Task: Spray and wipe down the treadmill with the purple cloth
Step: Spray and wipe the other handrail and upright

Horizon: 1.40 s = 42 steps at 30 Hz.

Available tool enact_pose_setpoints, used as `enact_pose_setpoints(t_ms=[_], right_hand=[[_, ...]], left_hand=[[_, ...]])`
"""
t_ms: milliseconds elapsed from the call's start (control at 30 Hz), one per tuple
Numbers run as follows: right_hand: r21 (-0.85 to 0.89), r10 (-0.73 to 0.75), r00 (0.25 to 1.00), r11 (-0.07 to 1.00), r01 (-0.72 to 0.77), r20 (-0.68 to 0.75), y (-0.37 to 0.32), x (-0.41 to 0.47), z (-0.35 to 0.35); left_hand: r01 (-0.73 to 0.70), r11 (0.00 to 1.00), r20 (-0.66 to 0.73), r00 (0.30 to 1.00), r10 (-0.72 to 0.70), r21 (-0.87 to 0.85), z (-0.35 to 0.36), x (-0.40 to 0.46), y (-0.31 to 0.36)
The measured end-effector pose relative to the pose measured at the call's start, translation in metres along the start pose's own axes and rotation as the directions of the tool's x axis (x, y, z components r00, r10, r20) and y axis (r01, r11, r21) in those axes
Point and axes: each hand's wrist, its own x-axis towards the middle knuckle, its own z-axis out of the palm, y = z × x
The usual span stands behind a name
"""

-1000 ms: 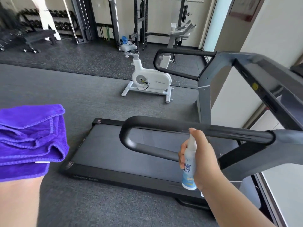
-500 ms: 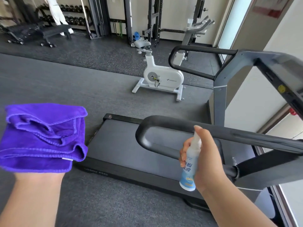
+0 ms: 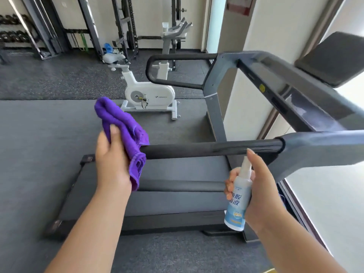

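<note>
The treadmill fills the lower middle and right, its dark belt deck (image 3: 177, 201) below and a black padded handrail (image 3: 206, 149) crossing in front of me. My left hand (image 3: 112, 156) grips the purple cloth (image 3: 126, 129), wrapped over the handrail's left curved end. My right hand (image 3: 256, 186) holds a small white and blue spray bottle (image 3: 239, 200) upright just below the rail, with the forefinger on top of the nozzle. The far handrail (image 3: 177, 57) and the grey console frame (image 3: 295, 91) stand beyond.
A white exercise bike (image 3: 149, 95) stands on the grey rubber floor behind the treadmill. Racks and weight frames (image 3: 126, 26) line the back wall. A white wall and window run along the right side.
My left hand has swung the cloth right from beside the treadmill onto the handrail's left end. The right hand with the bottle stays just under the rail. The view has come closer.
</note>
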Motion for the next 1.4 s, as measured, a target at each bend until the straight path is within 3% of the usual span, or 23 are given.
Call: enact_pose_setpoints(t_ms=[100, 167, 233, 300, 733, 867, 933, 1200, 1400], right_hand=[[0.039, -0.019, 0.999, 0.999, 0.021, -0.04, -0.009, -0.003, -0.027], [0.051, -0.019, 0.998, 0.998, 0.023, -0.062, -0.012, -0.006, -0.043], [0.068, -0.012, 0.996, 0.998, 0.018, -0.086, -0.015, -0.009, -0.056], [0.084, -0.008, 0.995, 0.996, 0.017, -0.104, -0.018, -0.012, -0.07], [0.108, -0.017, 0.981, 0.993, 0.039, -0.193, -0.032, -0.03, -0.137], [0.104, 0.001, 0.99, 0.994, 0.014, -0.141, -0.035, -0.036, -0.146], [0.111, 0.016, 0.995, 0.994, -0.005, -0.1, -0.035, -0.04, -0.151], [-0.007, 0.092, 0.99, 0.996, -0.092, 0.106, -0.03, -0.049, -0.158], [-0.104, 0.137, 0.974, 0.987, -0.119, 0.182, -0.023, -0.051, -0.139]], left_hand=[[-0.262, 0.859, 0.213, 0.96, 0.184, 0.439, 0.025, -0.008, -0.014], [-0.457, 0.615, 0.387, 0.886, 0.254, 0.642, 0.036, -0.006, -0.027], [-0.604, 0.357, 0.53, 0.797, 0.289, 0.713, 0.053, -0.012, -0.036], [-0.673, 0.231, 0.603, 0.736, 0.307, 0.703, 0.073, -0.025, -0.046], [-0.842, -0.004, 0.781, 0.498, 0.376, 0.539, 0.199, -0.111, -0.097], [-0.83, -0.067, 0.79, 0.498, 0.357, 0.554, 0.227, -0.132, -0.105], [-0.824, -0.102, 0.791, 0.489, 0.368, 0.557, 0.227, -0.13, -0.105], [-0.829, -0.321, 0.865, 0.332, 0.376, 0.458, 0.192, -0.102, -0.101], [-0.788, -0.354, 0.846, 0.364, 0.39, 0.503, 0.153, -0.084, -0.091]])
